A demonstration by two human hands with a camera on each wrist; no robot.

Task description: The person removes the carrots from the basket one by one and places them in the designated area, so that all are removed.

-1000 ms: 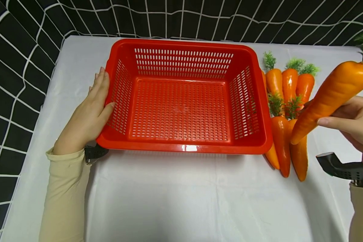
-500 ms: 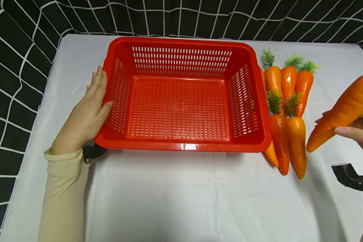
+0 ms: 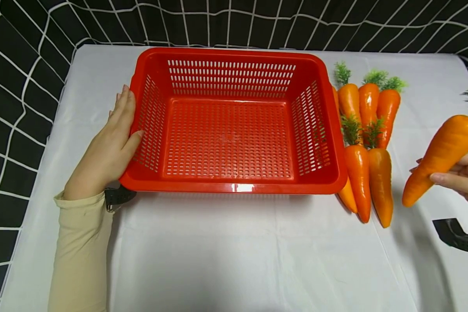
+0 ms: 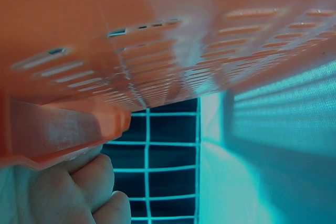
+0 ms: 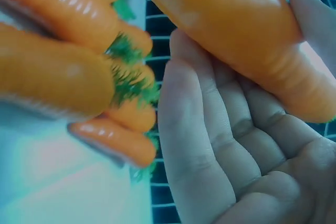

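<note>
In the head view, my left hand [image 3: 107, 145] rests against the left rim of a red slotted plastic basket [image 3: 234, 187], fingers fairly straight along the outside and thumb lying on the rim. From the left wrist, fingers [image 4: 94, 182] show just below the basket's rim [image 4: 58, 129]. At the far right, my right hand [image 3: 466, 180] holds a large orange toy carrot [image 3: 450, 143] with a green top, pinched between thumb and fingers, tip pointing down-left above the cloth. In the right wrist view this carrot [image 5: 247, 30] lies across the fingers [image 5: 184, 108].
Several more carrots [image 3: 359, 177] with green tops lie in two rows along the basket's right side. White cloth [image 3: 218, 251] covers the table. Black fabric with a white grid [image 3: 234, 21] stands behind and at the left. A black wrist camera [image 3: 454, 234] sits below the right hand.
My right hand has carried the carrot rightward, away from above the other carrots, and a little lower. The left hand keeps its place on the basket. The whole head view has shifted slightly.
</note>
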